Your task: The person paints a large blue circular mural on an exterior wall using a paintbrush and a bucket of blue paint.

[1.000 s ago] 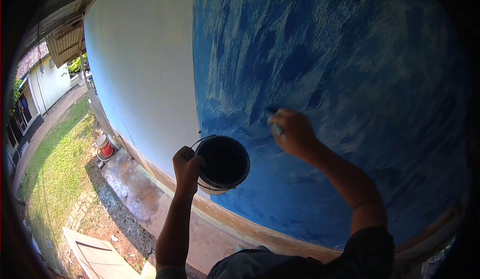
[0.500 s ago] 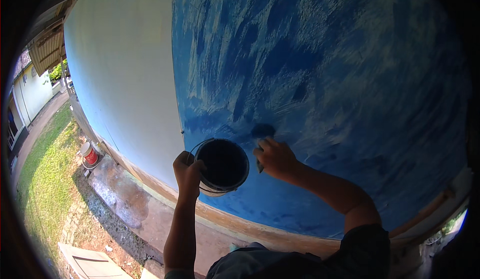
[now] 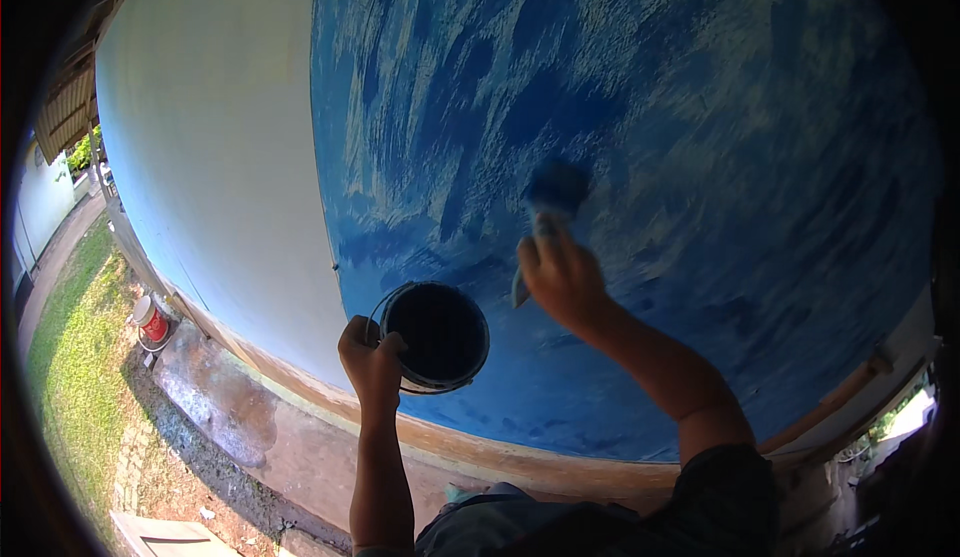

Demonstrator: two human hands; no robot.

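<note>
My left hand [image 3: 371, 360] is closed on the rim of a paint bucket [image 3: 484, 342] with a thin wire handle. The bucket hangs in front of the wall's lower part, its mouth turned up toward me; the inside is dark. In my right hand [image 3: 563, 279] is a wide paintbrush [image 3: 557, 185], gripped near its base with the handle end showing below my fingers. Its dark, blurred bristles are against or very near the blue painted wall [image 3: 640, 107]. Streaky blue strokes cover this section, with paler patches showing between them.
Left of a vertical seam lies a pale, whitish wall section [image 3: 220, 137]. A red and white bucket [image 3: 151, 319] stands on the ground at far left, beside grass [image 3: 75, 357]. A stained concrete ledge [image 3: 215, 397] runs along the wall's foot. A pale board [image 3: 170, 537] lies at lower left.
My right hand and the paintbrush have moved up the wall, the bristles now higher and slightly further right. The bucket stays in my left hand. The view has shifted a little.
</note>
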